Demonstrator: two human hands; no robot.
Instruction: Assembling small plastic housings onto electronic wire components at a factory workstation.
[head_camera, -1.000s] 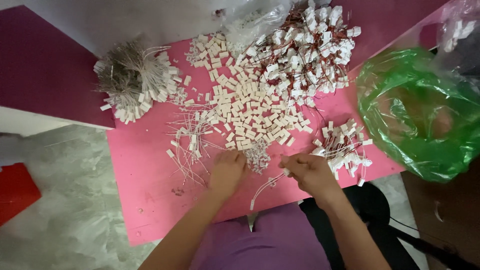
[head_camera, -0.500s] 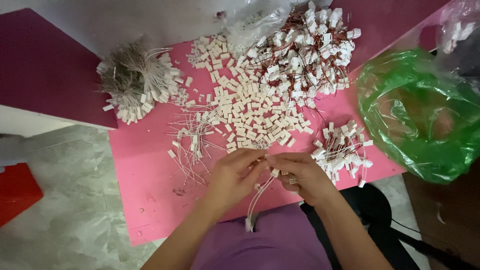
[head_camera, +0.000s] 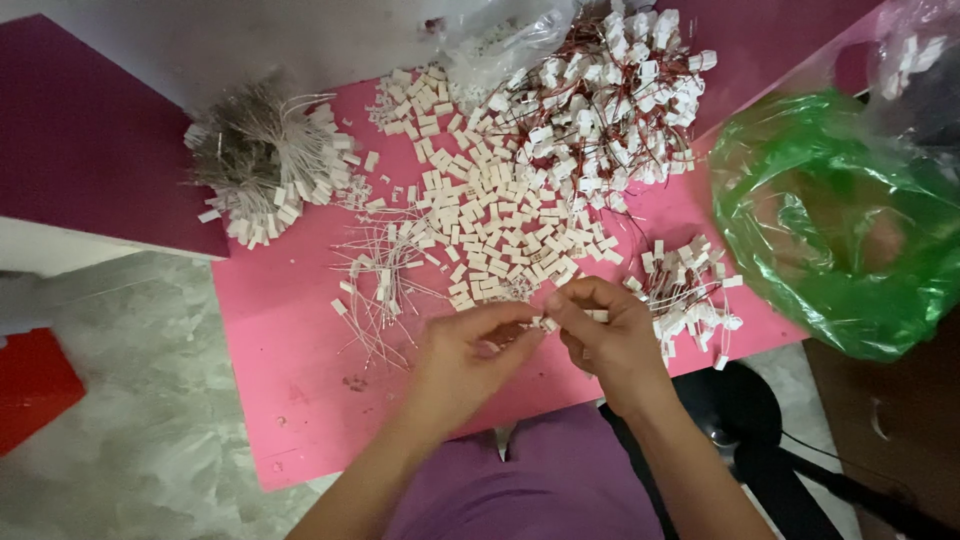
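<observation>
My left hand (head_camera: 468, 352) and my right hand (head_camera: 601, 332) meet above the near edge of a pink table (head_camera: 290, 330). Between their fingertips they pinch a small white connector piece (head_camera: 548, 323); any wire on it is hidden by the fingers. Just beyond the hands lies a spread of loose white connector housings (head_camera: 500, 215). A few thin white wires with connectors (head_camera: 378, 285) lie left of the hands. To the right of my right hand sits a small heap of white connectors on red wires (head_camera: 690, 295).
A big pile of red-wired connectors (head_camera: 600, 100) lies at the back, a grey-white wire bundle (head_camera: 255, 165) at back left. A green plastic bag (head_camera: 835, 215) sits right. A black stool base (head_camera: 745, 415) and a red object (head_camera: 30, 385) are on the marble floor.
My hands came together from slightly apart on the table and lifted a small connector between the fingertips; the hanging wire seen earlier is no longer visible.
</observation>
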